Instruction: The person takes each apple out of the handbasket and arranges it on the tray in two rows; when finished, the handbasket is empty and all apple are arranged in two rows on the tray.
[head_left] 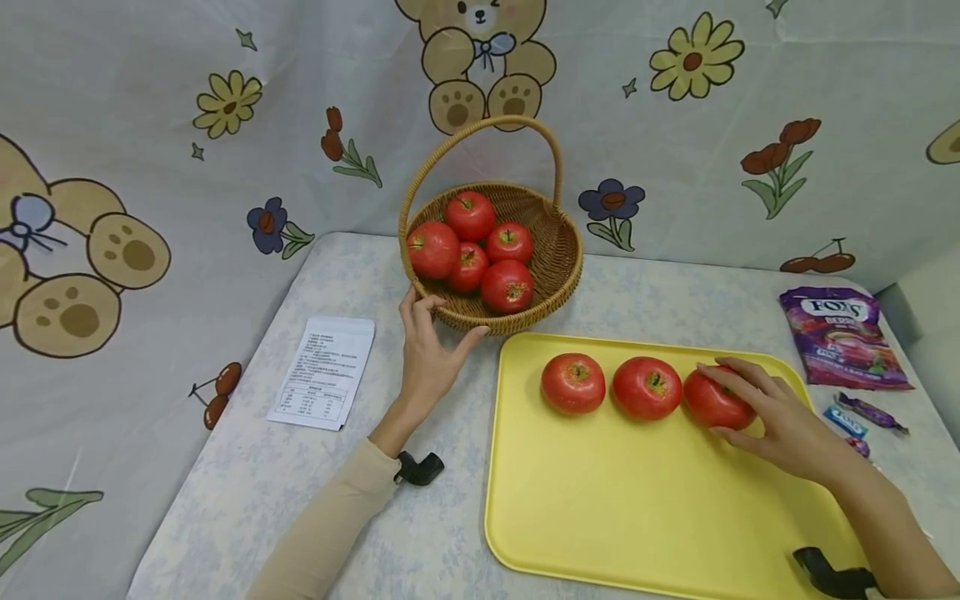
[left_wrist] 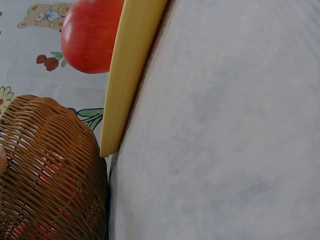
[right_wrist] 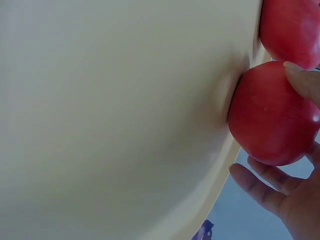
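A brown wicker basket (head_left: pixel 564 250) with a tall handle holds several red apples (head_left: pixel 470 217) and stands at the back of the table. My left hand (head_left: pixel 433 354) grips its front left rim, fingers at the edge and thumb against the outer wall. In the left wrist view a fingertip (left_wrist: pixel 2 160) touches the weave. Three apples line the far side of the yellow tray (head_left: pixel 637 500). On the rightmost apple (head_left: pixel 716 402), my right hand (head_left: pixel 787 425) has its thumb on one side and fingers across the top. The right wrist view shows two fingers (right_wrist: pixel 257 187) spread off this apple (right_wrist: pixel 272 115).
A white printed packet (head_left: pixel 322 371) lies on the table left of my left hand. Right of the tray are a purple Fox's candy bag (head_left: pixel 843 337) and a few small wrapped candies (head_left: pixel 870 412). A patterned cloth (head_left: pixel 330 67) hangs behind the table.
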